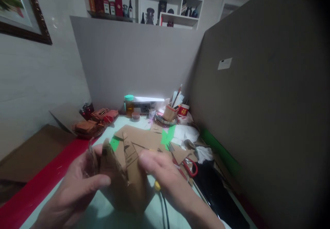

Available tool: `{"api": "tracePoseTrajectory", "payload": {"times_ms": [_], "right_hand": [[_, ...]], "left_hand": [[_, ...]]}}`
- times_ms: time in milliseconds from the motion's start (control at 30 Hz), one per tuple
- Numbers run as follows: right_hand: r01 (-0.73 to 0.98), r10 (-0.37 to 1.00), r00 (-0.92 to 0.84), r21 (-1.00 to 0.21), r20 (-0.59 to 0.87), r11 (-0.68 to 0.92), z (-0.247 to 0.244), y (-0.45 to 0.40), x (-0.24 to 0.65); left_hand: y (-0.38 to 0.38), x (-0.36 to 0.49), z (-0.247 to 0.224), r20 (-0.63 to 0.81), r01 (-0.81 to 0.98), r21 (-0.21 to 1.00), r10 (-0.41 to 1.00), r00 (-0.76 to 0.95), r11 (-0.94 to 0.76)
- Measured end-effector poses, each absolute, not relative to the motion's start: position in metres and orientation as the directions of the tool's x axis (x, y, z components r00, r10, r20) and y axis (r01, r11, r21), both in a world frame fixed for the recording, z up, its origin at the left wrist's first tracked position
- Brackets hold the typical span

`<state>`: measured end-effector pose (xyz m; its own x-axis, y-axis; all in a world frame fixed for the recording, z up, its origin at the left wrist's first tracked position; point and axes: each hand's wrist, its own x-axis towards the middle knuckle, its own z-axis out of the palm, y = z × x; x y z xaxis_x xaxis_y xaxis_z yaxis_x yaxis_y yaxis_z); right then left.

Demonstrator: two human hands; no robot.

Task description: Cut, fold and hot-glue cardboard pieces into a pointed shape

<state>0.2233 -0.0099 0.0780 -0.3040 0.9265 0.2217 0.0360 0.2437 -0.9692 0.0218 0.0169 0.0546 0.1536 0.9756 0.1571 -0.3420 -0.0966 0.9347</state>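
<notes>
A folded brown cardboard piece (136,184) with printed marks stands over the pale green tabletop (99,206), between my hands. My left hand (82,181) grips its left part, thumb in front and fingers behind. My right hand (160,163) is closed at the upper right edge of the cardboard, its fingertips partly hidden. Just below the right hand a yellow tip (157,186) with a dark cable hangs or lies. Flat cardboard (144,138) with green tape (168,135) lies behind. Red-handled scissors (192,169) rest to the right of my right hand.
Brown leather-like pouches (89,127) sit at the back left. A jar with a teal lid (129,106), a holder of pens (170,113) and a red cup (183,110) stand at the back. A black flat object (219,194) lies right; grey panels (139,57) rise behind and right.
</notes>
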Motion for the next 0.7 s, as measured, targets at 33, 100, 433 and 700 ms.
{"api": "tracePoseTrajectory", "payload": {"times_ms": [33,100,433,700], "right_hand": [[0.141,0.926,-0.289,-0.946,0.244,0.293,0.079,-0.007,0.229],[0.438,0.940,-0.202,-0.834,0.273,0.337,0.076,0.001,0.243],[0.946,0.989,0.121,-0.313,0.083,-0.090,0.002,0.022,0.244],[0.962,0.990,0.137,-0.241,0.034,-0.125,-0.010,0.016,0.232]], "left_hand": [[0.019,0.020,0.057,0.132,-0.360,0.930,0.982,0.135,-0.075],[0.023,0.016,0.062,0.064,-0.415,0.910,0.994,0.088,-0.022],[0.049,0.000,0.058,-0.075,-0.417,0.907,0.997,-0.031,0.056],[0.070,-0.012,0.039,-0.178,-0.471,0.873,0.981,-0.075,0.123]]}}
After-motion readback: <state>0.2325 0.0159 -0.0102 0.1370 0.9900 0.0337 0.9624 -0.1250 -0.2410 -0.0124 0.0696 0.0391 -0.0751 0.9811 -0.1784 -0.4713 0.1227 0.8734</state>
